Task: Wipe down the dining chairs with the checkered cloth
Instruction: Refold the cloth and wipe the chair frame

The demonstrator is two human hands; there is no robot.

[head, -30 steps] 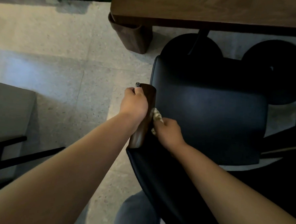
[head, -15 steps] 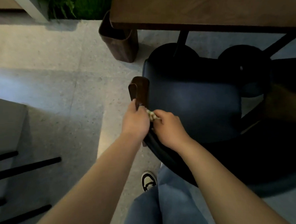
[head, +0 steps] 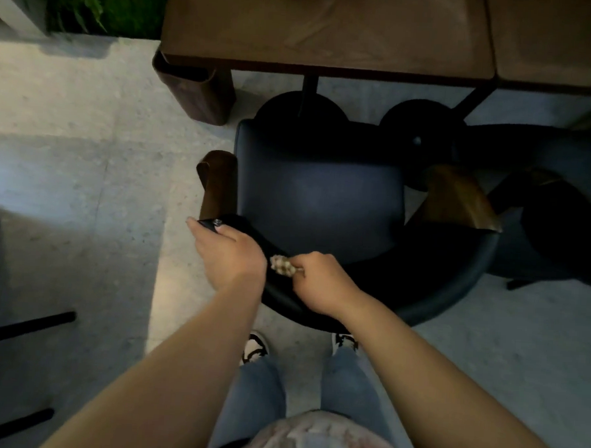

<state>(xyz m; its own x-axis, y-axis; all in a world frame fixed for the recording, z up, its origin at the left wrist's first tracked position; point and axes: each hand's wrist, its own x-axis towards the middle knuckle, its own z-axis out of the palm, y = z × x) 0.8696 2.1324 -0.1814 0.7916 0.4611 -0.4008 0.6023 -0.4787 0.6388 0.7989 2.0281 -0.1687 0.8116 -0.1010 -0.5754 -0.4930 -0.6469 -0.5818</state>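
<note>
A dark blue dining chair (head: 323, 194) with brown wooden armrests stands in front of me, its curved backrest (head: 454, 294) nearest to me. My left hand (head: 227, 254) grips the left end of the backrest, just behind the left armrest (head: 217, 185). My right hand (head: 318, 283) holds a bunched checkered cloth (head: 282, 265) against the top of the backrest; only a small beige wad of it shows beside my fingers. The right armrest (head: 456, 201) is free.
A wooden table (head: 324, 30) stands beyond the chair, with black round bases under it. A second dark chair (head: 561, 217) sits to the right. A brown bin (head: 195, 88) is at the table's left corner. Black bars (head: 21, 326) cross the floor at left.
Both hands have slid back from the left wooden armrest onto the padded backrest, the right hand dragging the cloth rightward. My view has pulled back and up, showing the whole chair.
</note>
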